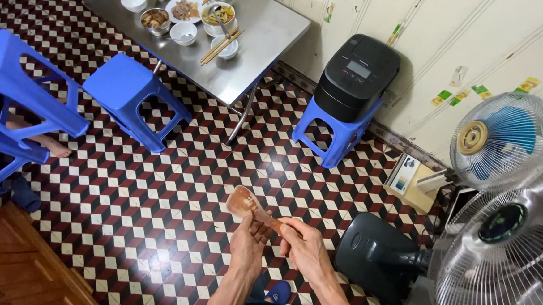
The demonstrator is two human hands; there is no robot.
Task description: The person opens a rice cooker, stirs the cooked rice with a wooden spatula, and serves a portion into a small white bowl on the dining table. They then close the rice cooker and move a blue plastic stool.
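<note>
A brown wooden rice paddle point(246, 203) is held over the patterned tiled floor. My right hand point(304, 245) grips its handle. My left hand point(249, 239) touches the handle from below, fingers curled against it. The paddle's flat head points up and to the left. A black rice cooker point(356, 76) stands shut on a small blue plastic stool point(337, 134) near the wall, well beyond the hands.
A low steel table point(264, 47) holds bowls of food point(186, 12) and chopsticks point(221, 46). Blue stools point(129, 92) and stacked stools point(20, 102) stand left, with another person's foot point(52, 146) beneath. Two fans point(496, 245) and their black base point(374, 254) are at right.
</note>
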